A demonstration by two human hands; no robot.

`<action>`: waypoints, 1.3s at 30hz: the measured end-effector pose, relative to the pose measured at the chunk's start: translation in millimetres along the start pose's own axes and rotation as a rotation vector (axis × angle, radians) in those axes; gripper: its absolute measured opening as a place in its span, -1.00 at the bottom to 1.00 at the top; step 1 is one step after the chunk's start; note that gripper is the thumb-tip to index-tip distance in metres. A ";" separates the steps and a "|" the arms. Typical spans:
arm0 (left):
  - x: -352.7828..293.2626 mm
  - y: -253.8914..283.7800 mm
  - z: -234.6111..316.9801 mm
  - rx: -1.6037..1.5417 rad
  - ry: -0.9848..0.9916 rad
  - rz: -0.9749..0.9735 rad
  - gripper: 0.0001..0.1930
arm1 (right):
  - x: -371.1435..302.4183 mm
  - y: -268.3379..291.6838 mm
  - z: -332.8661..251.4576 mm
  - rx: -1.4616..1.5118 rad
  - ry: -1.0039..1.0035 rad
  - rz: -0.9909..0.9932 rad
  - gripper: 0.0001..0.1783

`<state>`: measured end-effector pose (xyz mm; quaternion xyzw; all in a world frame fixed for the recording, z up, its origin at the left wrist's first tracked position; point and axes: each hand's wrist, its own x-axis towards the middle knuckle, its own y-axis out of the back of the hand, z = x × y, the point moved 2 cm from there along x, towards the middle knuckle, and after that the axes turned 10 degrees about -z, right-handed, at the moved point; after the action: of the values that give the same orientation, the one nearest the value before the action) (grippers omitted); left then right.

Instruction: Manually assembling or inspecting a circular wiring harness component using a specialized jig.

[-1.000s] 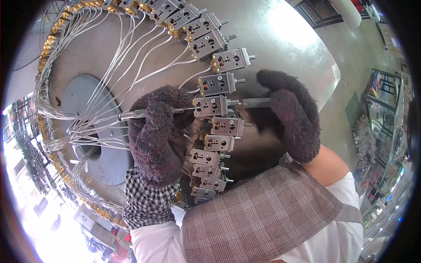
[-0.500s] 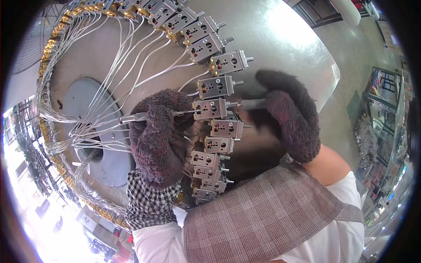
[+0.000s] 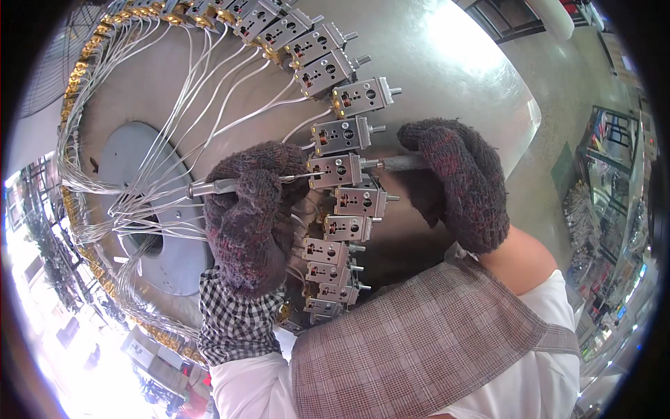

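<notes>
My left hand (image 3: 250,216), in a dark knitted glove, is closed around a slim screwdriver-like tool (image 3: 213,187). Its thin shaft reaches right, and its tip lies at the face of a small silver metal box (image 3: 333,172) with slots and holes. From the box's right side sticks a short shaft, in line with a grey rod-shaped tool (image 3: 403,163). My right hand (image 3: 460,183), gloved alike, is closed on this tool's right end. The glove hides the rest of the tool. Similar silver boxes (image 3: 364,96) stand in a curved row above and below.
The boxes line the rim of a round metal table (image 3: 419,84). White wires (image 3: 234,87) run from them to a hole in a grey disc (image 3: 185,262) at the left. Brass fittings (image 3: 78,73) follow the far left rim. A rack (image 3: 607,140) stands at the right.
My right hand's fingers were stretched out and blurred; now they curl around the grey tool. My left hand and its tool have hardly moved. The row of boxes has shifted very slightly.
</notes>
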<state>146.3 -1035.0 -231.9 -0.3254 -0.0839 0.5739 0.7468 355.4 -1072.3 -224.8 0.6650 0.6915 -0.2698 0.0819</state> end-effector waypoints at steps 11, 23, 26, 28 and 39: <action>-9.3 -10.4 -1.0 -0.106 -0.001 0.012 -0.73 | -18.0 -3.4 3.6 0.132 0.038 0.092 -0.69; -1.3 -2.3 -16.0 -0.047 0.049 0.033 -0.67 | -8.2 12.4 21.6 0.019 0.218 -0.058 -0.69; -1.8 6.2 -16.9 -0.071 0.014 0.024 -0.68 | -3.7 5.8 20.6 0.029 0.227 -0.011 -0.70; -1.6 9.7 -16.3 0.000 -0.002 0.017 -0.68 | -2.5 2.6 16.8 0.050 0.032 0.064 -0.69; -1.6 10.0 -13.8 -0.034 0.017 0.051 -0.69 | -2.9 6.1 27.6 0.069 0.312 -0.097 -0.63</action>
<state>144.7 -1040.5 -248.0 -0.3448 -0.0791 0.5886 0.7269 354.9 -1088.3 -248.3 0.6673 0.7174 -0.1903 -0.0626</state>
